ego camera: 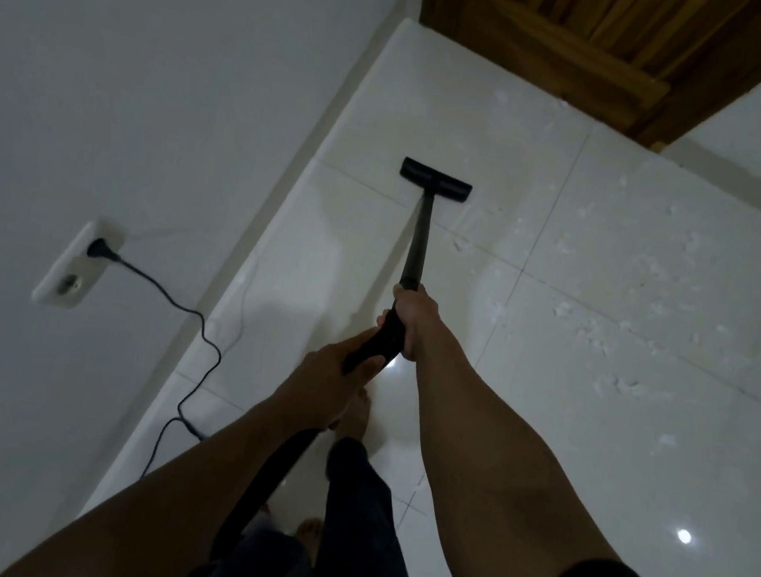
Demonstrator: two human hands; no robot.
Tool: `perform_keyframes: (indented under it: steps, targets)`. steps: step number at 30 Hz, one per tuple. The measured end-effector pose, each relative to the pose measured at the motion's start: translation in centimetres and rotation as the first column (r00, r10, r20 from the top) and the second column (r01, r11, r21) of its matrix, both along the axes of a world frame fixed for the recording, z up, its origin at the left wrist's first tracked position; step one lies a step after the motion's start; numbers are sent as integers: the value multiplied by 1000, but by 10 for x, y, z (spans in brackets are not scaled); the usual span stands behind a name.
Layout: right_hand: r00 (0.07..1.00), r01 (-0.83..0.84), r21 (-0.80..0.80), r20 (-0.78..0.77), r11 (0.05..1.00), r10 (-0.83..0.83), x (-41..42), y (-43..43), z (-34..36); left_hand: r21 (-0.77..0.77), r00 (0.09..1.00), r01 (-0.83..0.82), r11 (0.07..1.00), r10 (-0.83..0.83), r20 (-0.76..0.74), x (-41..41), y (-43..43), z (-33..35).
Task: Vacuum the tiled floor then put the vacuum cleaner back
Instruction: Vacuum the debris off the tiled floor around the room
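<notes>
Vacuum wand (419, 239), black, on tiled floor (540, 466)
Right hand (413, 319) curled round the wand, forward; left hand (334, 371) gripping the bend just behind it. Floor head (435, 179) flat on a tile near the wall; white scraps (566, 312) scattered to its right; cord (204, 334) plugged into wall socket (67, 281)

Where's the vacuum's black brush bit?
Head view, upper centre: the flat black vacuum head rests on the white tiled floor, near the brown wooden door.

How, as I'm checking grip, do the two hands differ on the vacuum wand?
The right hand grips the wand nearer the floor head; the left hand grips behind it. The right hand wraps from the right, the left hand from the left. Both curl round it.
</notes>
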State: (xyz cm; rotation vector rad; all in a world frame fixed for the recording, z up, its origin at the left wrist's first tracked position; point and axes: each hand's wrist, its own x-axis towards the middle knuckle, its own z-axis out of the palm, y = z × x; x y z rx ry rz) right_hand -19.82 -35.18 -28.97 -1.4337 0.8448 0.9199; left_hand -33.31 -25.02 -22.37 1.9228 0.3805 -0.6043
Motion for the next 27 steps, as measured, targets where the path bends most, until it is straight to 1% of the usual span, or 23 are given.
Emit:
perform_keyframes:
  steps: [4, 8, 11, 15, 20, 23, 27]
  targets:
    - [998, 44, 8, 40, 999, -45, 31, 8, 1, 21, 1000, -24, 999, 24, 6, 31, 6, -4]
    - [995, 98, 23, 35, 995, -98, 32, 7, 9, -35, 999, -38, 999, 37, -18, 32, 12, 6]
    - [993, 114, 25, 29, 993, -115, 26, 0, 14, -39, 1000, 1, 999, -2, -18, 29, 8, 12]
    - [995, 99, -1, -8, 995, -99, 16, -9, 7, -38, 1000, 8, 999, -9, -27, 19, 0, 14]
    - [996, 87, 7, -30, 996, -87, 8, -10, -5, -48, 997, -10, 999, 7, -71, 16, -2, 10]
    - [997, 74, 9, -18, 997, -74, 25, -8, -11, -32, 998, -7, 999, 5, -64, 32, -3, 4]
    - [997, 76, 14, -5, 997, -76, 67, -6, -17, -4, 999, -8, 1000, 7, -43, 72, -2, -7]
